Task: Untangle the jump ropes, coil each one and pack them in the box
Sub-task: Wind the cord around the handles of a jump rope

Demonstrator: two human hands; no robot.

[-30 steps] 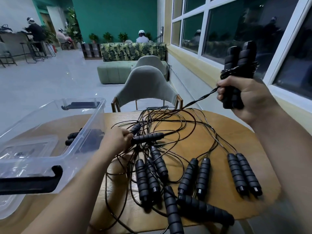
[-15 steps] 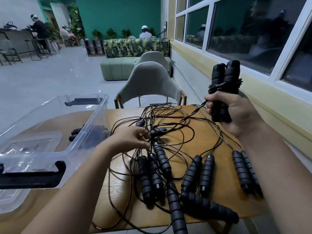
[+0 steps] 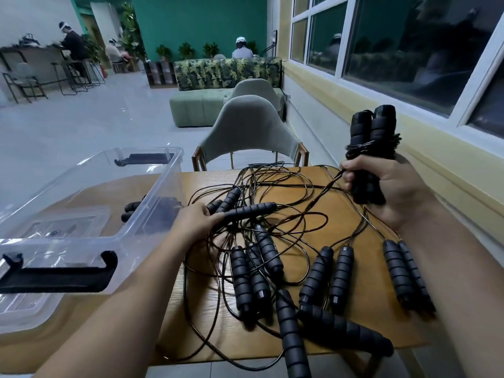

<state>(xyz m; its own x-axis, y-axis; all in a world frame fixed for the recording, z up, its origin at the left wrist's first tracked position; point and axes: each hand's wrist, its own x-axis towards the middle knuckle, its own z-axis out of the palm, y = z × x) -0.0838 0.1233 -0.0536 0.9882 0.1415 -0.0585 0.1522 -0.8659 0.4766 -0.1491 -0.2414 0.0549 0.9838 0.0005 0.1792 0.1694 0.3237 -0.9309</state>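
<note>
Head view. The wooden table (image 3: pixel 341 214) is carrying a tangle of black jump ropes (image 3: pixel 272 192). Their cords are looping across its centre and the foam grips are lying in pairs toward the 6 o'clock edge.

The right hand (image 3: pixel 392 192), raised at 3 o'clock, is clenching a wound bundle (image 3: pixel 373 132) of two upright grips with cord wrapped round them. One cord is trailing from it down into the tangle.

The left hand (image 3: pixel 196 222), near centre, is grasping the end of one handle (image 3: pixel 245 211) lying on the pile.

A clear plastic box (image 3: pixel 90 214) is sitting at 9 o'clock, with dark grips showing through its wall.

A grey chair (image 3: pixel 251 132) is standing at 12 o'clock beyond the table. Farther back, a green sofa (image 3: pixel 196 107) is resting on the pale floor (image 3: pixel 95 118). Windows (image 3: pixel 409 50) are running along the 2 o'clock wall.
</note>
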